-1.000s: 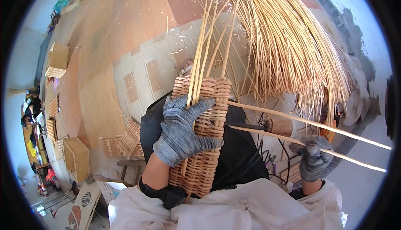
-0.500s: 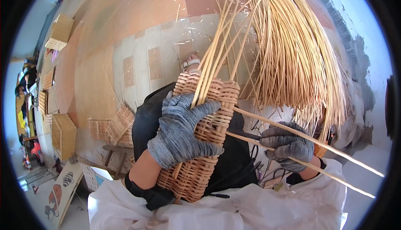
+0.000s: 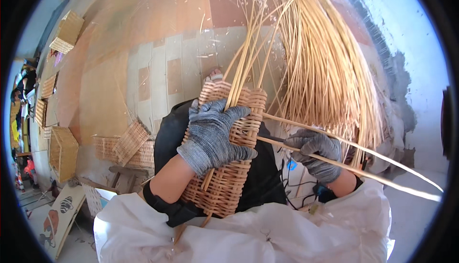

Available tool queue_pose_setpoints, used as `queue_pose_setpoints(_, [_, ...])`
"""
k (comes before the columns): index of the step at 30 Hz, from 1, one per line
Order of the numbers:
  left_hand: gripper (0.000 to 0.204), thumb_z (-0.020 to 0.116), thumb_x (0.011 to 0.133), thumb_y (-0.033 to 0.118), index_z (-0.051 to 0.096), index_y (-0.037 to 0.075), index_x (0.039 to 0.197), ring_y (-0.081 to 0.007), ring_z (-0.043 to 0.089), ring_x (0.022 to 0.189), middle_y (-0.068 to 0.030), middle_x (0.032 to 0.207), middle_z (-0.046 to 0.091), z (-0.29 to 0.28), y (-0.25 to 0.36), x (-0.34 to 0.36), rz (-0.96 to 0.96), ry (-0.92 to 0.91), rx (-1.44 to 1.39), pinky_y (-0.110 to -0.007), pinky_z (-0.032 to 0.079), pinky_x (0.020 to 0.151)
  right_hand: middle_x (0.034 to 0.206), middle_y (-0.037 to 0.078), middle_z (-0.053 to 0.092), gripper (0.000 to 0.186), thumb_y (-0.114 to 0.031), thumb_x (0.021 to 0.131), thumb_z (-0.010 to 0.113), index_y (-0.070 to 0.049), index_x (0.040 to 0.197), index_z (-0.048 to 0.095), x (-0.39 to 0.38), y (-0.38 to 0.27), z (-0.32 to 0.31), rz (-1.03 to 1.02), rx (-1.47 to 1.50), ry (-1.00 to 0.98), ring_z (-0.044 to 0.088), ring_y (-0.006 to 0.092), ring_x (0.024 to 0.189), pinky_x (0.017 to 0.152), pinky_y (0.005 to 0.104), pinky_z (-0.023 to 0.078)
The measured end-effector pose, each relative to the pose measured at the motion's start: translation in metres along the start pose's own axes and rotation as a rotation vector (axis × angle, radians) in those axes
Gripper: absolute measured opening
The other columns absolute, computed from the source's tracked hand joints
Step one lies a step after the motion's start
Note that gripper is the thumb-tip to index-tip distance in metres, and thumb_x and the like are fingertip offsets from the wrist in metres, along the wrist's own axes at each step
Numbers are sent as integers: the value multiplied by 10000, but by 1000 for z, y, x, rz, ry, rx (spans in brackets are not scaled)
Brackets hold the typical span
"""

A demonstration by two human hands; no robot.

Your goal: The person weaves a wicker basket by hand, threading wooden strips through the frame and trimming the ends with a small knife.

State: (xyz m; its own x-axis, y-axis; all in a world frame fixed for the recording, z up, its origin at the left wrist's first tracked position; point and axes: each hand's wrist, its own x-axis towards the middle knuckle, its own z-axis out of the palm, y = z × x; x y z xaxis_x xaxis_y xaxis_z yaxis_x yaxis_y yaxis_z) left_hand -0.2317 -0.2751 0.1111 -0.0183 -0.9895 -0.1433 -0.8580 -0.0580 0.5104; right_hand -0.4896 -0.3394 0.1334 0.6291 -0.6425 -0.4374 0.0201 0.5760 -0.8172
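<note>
A woven wicker basket [image 3: 227, 186] rests on its side across my lap, over dark clothing. My left hand [image 3: 213, 131], in a grey knit glove, is pressed over it, with fingers and thumb gripping the side. Several long cane strands [image 3: 241, 79] rise from its far end past my left fingers. Two more strands run out to the right, the upper cane [image 3: 363, 149] passing above my right hand. In its grey glove, my right hand [image 3: 315, 153] is closed on a dark slim tool [image 3: 272, 140] at the basket's right edge. The tool's tip is hidden.
A large bundle of cane [image 3: 330, 72] lies at the far right. Finished-looking woven baskets [image 3: 64, 153] stand along the left, with more wicker pieces [image 3: 131, 143] near my left knee. A wooden stool [image 3: 125, 177] and a painted board [image 3: 62, 220] are at lower left.
The basket and both hands appear slightly farther left in view. My right hand is nearer the basket's edge, and less of the dark tool shows.
</note>
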Motion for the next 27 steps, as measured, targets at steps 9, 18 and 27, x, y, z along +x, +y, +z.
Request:
queue_pose_setpoints(9, [911, 812, 500, 588, 536, 163, 1256, -348, 424, 1233, -182, 1251, 502, 9, 9, -8, -43, 85, -72, -517, 133, 1117, 823, 143, 631, 265, -286, 845, 657, -36, 909, 599, 3, -39, 37, 60, -1490, 60, 628, 209, 719, 638, 343, 507])
queue_pose_setpoints(18, [717, 828, 496, 411, 577, 142, 1111, -336, 494, 1110, -122, 1104, 568, 6, 5, -2, -87, 240, -64, -495, 258, 1067, 736, 108, 619, 245, -198, 803, 705, 13, 880, 608, -26, 26, -87, 475, -549, -408, 611, 194, 640, 553, 300, 501])
queue_pose_setpoints(27, [901, 811, 522, 577, 544, 159, 1273, -378, 384, 1220, -192, 1243, 469, -12, -2, 13, 148, -76, -64, -498, 250, 1075, 903, 66, 681, 595, -157, 755, 759, -34, 1287, 522, -47, 22, -41, -213, -881, -198, 644, 155, 722, 683, 302, 530])
